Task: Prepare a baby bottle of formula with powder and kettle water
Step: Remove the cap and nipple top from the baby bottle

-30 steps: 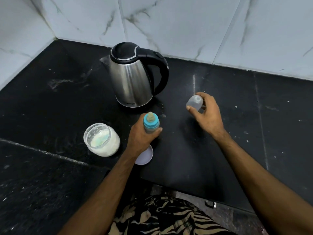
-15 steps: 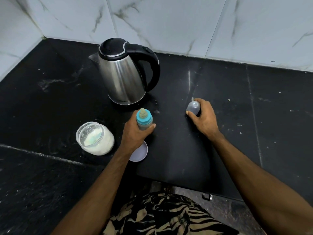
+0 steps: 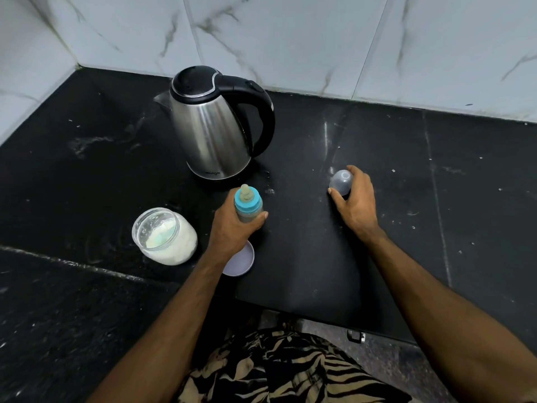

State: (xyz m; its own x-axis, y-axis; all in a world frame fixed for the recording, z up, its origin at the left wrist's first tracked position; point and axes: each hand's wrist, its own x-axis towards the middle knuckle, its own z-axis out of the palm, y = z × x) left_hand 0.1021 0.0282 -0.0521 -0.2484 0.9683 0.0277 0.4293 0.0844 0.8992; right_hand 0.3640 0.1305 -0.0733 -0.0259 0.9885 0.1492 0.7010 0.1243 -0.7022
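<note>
My left hand (image 3: 232, 228) grips the baby bottle (image 3: 248, 205), which stands upright on the black counter (image 3: 87, 170) with its blue collar and nipple on. My right hand (image 3: 356, 202) holds the clear dome cap (image 3: 341, 180) down on the counter, fingers curled round it. A steel kettle (image 3: 213, 135) with a black lid and handle stands just behind the bottle. To the left lies an open glass jar of white powder (image 3: 164, 235), tilted toward me. Its pale round lid (image 3: 239, 261) rests flat, partly hidden under my left wrist.
White marble-look tiles (image 3: 290, 33) wall the counter at the back and left. The counter's front edge (image 3: 305, 311) drops off just ahead of my patterned clothing. White specks and smears dot the dark surface.
My right hand has lowered the clear cap from the air onto the counter. My left hand keeps its grip on the bottle.
</note>
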